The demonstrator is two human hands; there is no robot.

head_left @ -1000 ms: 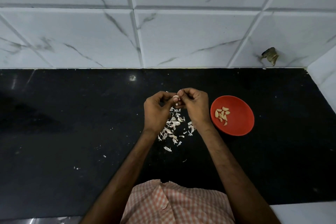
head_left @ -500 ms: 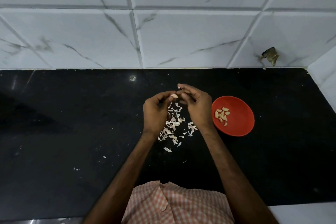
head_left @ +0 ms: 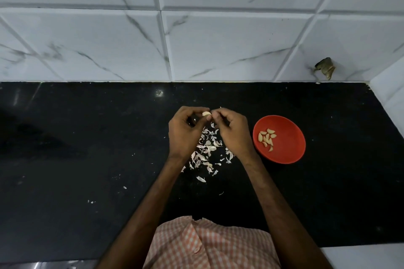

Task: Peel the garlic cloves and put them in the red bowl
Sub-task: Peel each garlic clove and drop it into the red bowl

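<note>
Garlic clove (head_left: 206, 113) between fingers (head_left: 196, 109) of left hand (head_left: 185, 132) and right hand (head_left: 232, 132)

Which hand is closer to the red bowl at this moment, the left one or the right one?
Right. The right hand is just left of the red bowl, with a small gap between them. The left hand is farther left, beyond it. Both pinch one garlic clove.
</note>
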